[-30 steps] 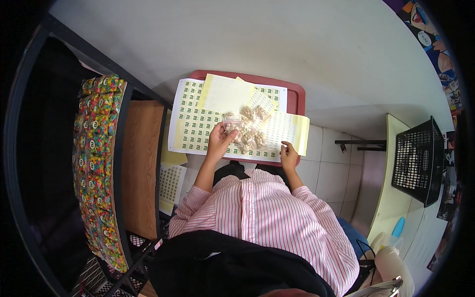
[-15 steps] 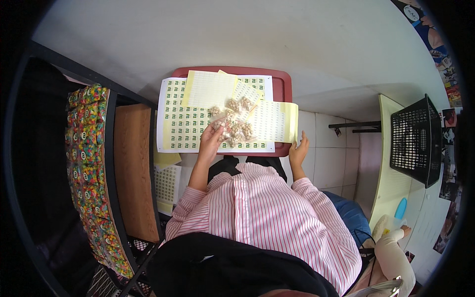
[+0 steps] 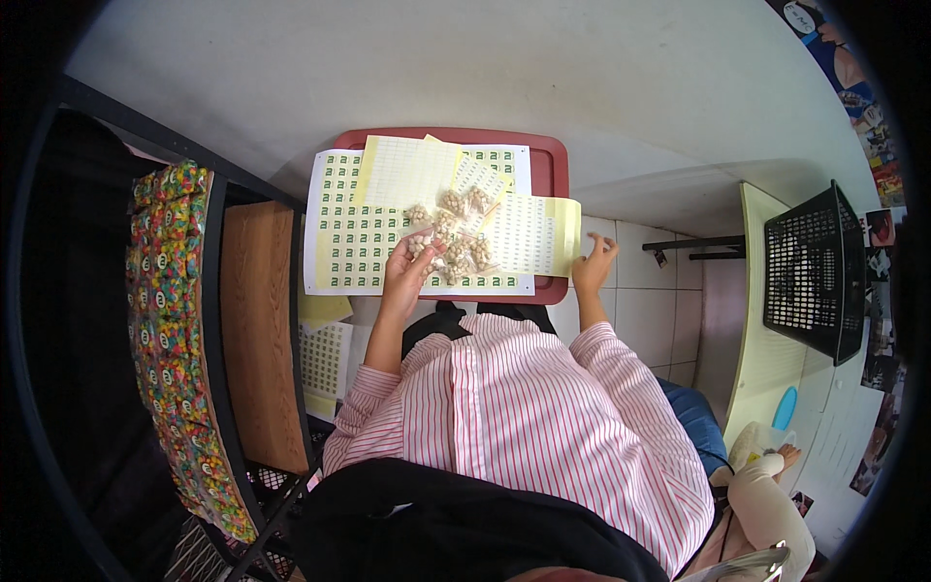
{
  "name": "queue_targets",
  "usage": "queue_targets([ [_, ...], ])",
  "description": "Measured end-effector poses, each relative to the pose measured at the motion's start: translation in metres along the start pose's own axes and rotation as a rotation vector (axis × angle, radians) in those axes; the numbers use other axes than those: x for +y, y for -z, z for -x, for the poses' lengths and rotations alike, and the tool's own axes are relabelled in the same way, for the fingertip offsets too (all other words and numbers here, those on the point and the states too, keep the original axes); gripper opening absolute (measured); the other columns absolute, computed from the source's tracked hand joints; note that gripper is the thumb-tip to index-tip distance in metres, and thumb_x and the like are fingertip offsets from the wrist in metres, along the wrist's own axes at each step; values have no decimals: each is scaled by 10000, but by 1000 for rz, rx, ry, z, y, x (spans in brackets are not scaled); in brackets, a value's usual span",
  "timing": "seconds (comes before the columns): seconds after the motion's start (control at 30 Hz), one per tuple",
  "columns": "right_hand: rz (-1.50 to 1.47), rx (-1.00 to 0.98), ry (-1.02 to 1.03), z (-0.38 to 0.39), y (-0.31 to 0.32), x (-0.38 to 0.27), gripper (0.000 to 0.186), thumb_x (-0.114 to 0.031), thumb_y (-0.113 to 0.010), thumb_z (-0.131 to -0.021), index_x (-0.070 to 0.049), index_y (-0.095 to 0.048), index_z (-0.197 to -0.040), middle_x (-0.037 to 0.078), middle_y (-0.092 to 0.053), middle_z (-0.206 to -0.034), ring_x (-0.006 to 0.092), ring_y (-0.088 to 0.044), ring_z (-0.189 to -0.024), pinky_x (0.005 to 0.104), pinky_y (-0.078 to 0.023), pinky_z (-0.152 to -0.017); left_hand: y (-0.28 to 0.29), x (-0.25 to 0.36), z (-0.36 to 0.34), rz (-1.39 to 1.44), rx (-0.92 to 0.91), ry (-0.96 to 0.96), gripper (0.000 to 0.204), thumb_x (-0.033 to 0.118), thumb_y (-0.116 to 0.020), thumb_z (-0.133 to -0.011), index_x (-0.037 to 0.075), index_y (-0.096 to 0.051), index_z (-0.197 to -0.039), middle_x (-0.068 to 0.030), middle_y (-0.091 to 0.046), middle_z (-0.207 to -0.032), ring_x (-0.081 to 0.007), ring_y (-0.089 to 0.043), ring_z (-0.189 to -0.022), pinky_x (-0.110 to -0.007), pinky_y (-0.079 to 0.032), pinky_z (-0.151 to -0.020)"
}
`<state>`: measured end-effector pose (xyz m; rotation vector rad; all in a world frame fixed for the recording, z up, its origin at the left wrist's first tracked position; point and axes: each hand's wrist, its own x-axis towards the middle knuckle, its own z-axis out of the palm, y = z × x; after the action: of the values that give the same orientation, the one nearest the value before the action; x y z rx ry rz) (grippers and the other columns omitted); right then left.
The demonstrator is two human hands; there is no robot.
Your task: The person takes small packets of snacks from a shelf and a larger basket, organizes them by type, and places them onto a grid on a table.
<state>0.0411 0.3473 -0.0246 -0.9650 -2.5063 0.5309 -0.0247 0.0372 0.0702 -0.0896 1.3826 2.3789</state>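
The left hand (image 3: 403,275), near the middle of the frame, pinches a small clear bag (image 3: 419,240) between the thumb and the other fingers; the bag holds pale, round pieces which look like nuts or beans. The right hand (image 3: 594,264) is just beside the right edge of a narrow label sheet (image 3: 529,231), with its fingers loosely bent and apart from each other. Whether a tiny label sticks to a fingertip, I cannot tell.

More filled bags (image 3: 456,254) lie in a pile, just to the right of the held bag, on papers which cover most of the red surface (image 3: 554,177).

For handling this bag well, I would judge it better to pinch it near the edge, so that its front stays flat and free. Clean, dry fingertips should take a label only by its border, without creasing it.

About the writing: the large white sheet (image 3: 356,247) bears rows of small dark green marks, and the narrow sheet has finer rows, too small for reading. At the left of the frame, colourful packets (image 3: 165,339) carry pale round labels. A poster (image 3: 800,17) at the upper right corner shows dark lettering on a white oval.
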Motion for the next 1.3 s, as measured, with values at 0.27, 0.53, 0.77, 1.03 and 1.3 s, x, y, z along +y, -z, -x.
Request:
queue_targets([
  [0.27, -84, -173, 197, -18, -14, -10, 399, -158, -665, -641, -91, -557, -1019, 111, -495, -974, 279, -490, -901, 372, -415, -753, 8, -1, -4, -171, -7, -66, 323, -20, -480, -808, 8, -402, -1120, -113, -499, -1035, -182, -526, -915, -282, -431, -807],
  [0.53, 17, -105, 187, -15, -28, -32, 383, -148, -656, -641, -60, -552, -998, 118, -482, -988, 277, -464, -935, 377, -392, -780, 12, 4, 1, -53, 114, 56, 260, 89, -457, -850, 59, -409, -1103, -91, -530, -971, -116, -507, -782, -259, -437, -709],
  [0.77, 25, -57, 202, -21, -31, -14, 321, -104, -623, -657, -34, -561, -963, 129, -503, -997, 287, -481, -927, 379, -400, -783, 13, 4, 0, -75, 122, 72, 251, 111, -461, -851, 65, -412, -1093, -84, -529, -962, -106, -500, -767, -254, -433, -694],
  [1.03, -154, -80, 21, -31, -40, -21, 235, -80, -588, -692, -2, -592, -913, 132, -558, -924, 289, -557, -810, 345, -446, -724, 9, 10, -7, -84, 126, 73, 245, 97, -440, -854, 66, -423, -1096, -69, -518, -930, -94, -488, -747, -218, -420, -645],
  [1.3, -76, -85, -43, -31, -42, -23, 239, -93, -589, -682, -26, -607, -910, 134, -576, -874, 287, -564, -791, 359, -455, -705, 9, 10, -9, -102, 131, 78, 242, 89, -446, -849, 63, -425, -1089, -73, -515, -938, -100, -484, -746, -230, -421, -649],
])
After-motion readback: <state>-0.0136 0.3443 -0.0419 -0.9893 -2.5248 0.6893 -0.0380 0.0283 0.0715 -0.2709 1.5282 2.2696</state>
